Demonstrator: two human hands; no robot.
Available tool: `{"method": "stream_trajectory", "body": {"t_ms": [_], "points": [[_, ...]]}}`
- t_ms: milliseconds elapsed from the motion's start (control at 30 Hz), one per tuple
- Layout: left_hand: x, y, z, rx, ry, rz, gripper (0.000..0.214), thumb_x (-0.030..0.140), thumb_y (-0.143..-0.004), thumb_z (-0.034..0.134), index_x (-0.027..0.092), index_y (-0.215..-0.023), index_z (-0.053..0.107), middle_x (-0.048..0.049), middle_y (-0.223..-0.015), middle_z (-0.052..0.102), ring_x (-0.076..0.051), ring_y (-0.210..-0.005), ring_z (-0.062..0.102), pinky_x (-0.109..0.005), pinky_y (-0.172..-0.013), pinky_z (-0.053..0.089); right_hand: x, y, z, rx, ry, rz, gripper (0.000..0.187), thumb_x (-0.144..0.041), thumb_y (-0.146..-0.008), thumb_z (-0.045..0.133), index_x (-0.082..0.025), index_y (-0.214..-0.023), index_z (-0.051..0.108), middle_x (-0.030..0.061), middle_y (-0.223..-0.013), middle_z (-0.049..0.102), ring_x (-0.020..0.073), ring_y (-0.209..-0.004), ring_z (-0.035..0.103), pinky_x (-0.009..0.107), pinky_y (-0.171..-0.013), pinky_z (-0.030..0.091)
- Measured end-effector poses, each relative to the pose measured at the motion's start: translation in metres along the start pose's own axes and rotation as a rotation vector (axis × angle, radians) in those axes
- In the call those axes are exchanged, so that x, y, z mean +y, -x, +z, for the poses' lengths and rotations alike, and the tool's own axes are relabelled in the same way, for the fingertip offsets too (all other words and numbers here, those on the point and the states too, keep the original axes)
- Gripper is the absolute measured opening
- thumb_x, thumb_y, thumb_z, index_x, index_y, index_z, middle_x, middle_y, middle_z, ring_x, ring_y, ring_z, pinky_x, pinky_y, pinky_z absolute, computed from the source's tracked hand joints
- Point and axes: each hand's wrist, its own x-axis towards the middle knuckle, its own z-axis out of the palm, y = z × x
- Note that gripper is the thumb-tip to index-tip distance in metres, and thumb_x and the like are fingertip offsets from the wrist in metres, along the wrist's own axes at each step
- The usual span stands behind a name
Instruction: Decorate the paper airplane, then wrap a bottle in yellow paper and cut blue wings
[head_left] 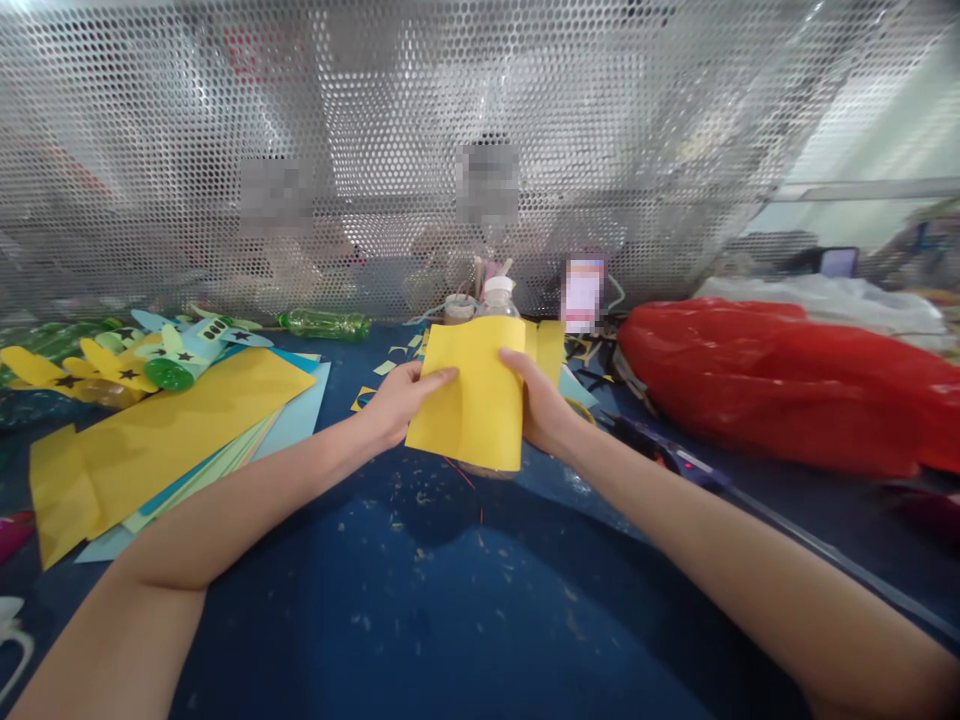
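Observation:
A sheet of yellow paper [474, 395] is stretched between my two hands in front of a clear plastic bottle [498, 298] with a white cap. Most of the bottle is hidden by the paper; only its top and a bit of its base show. My left hand [401, 402] pinches the paper's left edge, thumb on the near side. On the right, my right hand [546, 402] grips the other side with the thumb in front, and a further flap of yellow paper extends past it. Whether the paper touches the bottle, I cannot tell.
At left lie stacked coloured sheets [202, 410], a decorated bottle plane [184, 355] and a green bottle [326, 324]. A red plastic bag [765, 385] and a dark glue gun [664, 450] are at right. A perforated metal screen [390, 130] closes off the back of the blue table [420, 620].

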Motion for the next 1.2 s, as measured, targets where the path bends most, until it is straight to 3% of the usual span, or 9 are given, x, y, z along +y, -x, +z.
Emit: {"method": "stream_trajectory", "body": {"t_ms": [233, 433, 567, 700, 867, 1067, 1200], "points": [[-0.002, -0.004, -0.002, -0.035, 0.026, 0.087, 0.027, 0.034, -0.071, 0.076, 0.015, -0.087, 0.066, -0.0123, -0.094, 0.073, -0.027, -0.09, 0.069, -0.045, -0.089, 0.05, 0.004, 0.0, -0.004, -0.063, 0.035, -0.04, 0.042, -0.053, -0.077, 0.061, -0.023, -0.106, 0.063, 0.0089, -0.104, 0.074, 0.0294, -0.11, 0.063, 0.047, -0.1, 0.049], [-0.009, -0.001, 0.001, -0.055, -0.061, 0.144, 0.035, 0.047, -0.076, 0.069, 0.016, -0.092, 0.064, -0.0113, -0.1, 0.072, -0.027, -0.093, 0.067, -0.043, -0.086, 0.05, 0.006, 0.001, -0.008, -0.157, 0.056, -0.044, 0.048, -0.058, -0.077, 0.06, -0.022, -0.108, 0.063, 0.0106, -0.106, 0.073, 0.0294, -0.113, 0.062, 0.048, -0.102, 0.047], [-0.013, 0.003, 0.003, 0.005, -0.161, 0.201, 0.04, 0.053, -0.077, 0.067, 0.017, -0.094, 0.061, -0.01, -0.102, 0.071, -0.026, -0.093, 0.065, -0.04, -0.085, 0.049, 0.008, 0.002, -0.007, -0.202, 0.052, -0.055, 0.051, -0.059, -0.076, 0.062, -0.021, -0.111, 0.064, 0.0111, -0.103, 0.074, 0.0298, -0.112, 0.063, 0.048, -0.102, 0.046], [-0.015, 0.006, 0.007, 0.03, -0.153, 0.263, 0.043, 0.057, -0.075, 0.066, 0.018, -0.089, 0.058, -0.0066, -0.096, 0.071, -0.024, -0.091, 0.064, -0.036, -0.082, 0.049, 0.011, 0.006, -0.001, -0.195, 0.062, -0.08, 0.052, -0.059, -0.07, 0.069, -0.021, -0.106, 0.066, 0.0109, -0.104, 0.074, 0.0297, -0.11, 0.064, 0.046, -0.101, 0.047], [-0.02, 0.01, 0.011, 0.056, -0.094, 0.198, 0.042, 0.055, -0.075, 0.067, 0.023, -0.095, 0.049, 0.0, -0.082, 0.066, -0.019, -0.076, 0.063, -0.031, -0.069, 0.049, 0.014, 0.011, 0.002, -0.188, 0.092, -0.091, 0.052, -0.061, -0.066, 0.072, -0.022, -0.1, 0.067, 0.0095, -0.102, 0.074, 0.0289, -0.103, 0.066, 0.046, -0.097, 0.049], [-0.033, 0.014, 0.012, -0.028, -0.054, 0.142, 0.043, 0.059, -0.082, 0.056, 0.022, -0.102, 0.051, -0.0034, -0.101, 0.063, -0.021, -0.098, 0.059, -0.036, -0.087, 0.047, 0.011, 0.017, 0.008, -0.26, 0.135, -0.149, 0.065, -0.062, -0.061, 0.075, -0.022, -0.111, 0.064, 0.0101, -0.106, 0.072, 0.0289, -0.107, 0.064, 0.045, -0.096, 0.05], [-0.036, 0.016, 0.011, 0.021, -0.098, 0.171, 0.042, 0.06, -0.085, 0.052, 0.022, -0.103, 0.049, -0.0031, -0.104, 0.06, -0.021, -0.101, 0.057, -0.036, -0.089, 0.047, 0.011, 0.021, 0.012, -0.264, 0.169, -0.17, 0.066, -0.062, -0.059, 0.076, -0.022, -0.11, 0.063, 0.01, -0.107, 0.07, 0.0285, -0.1, 0.066, 0.044, -0.089, 0.053]]}}
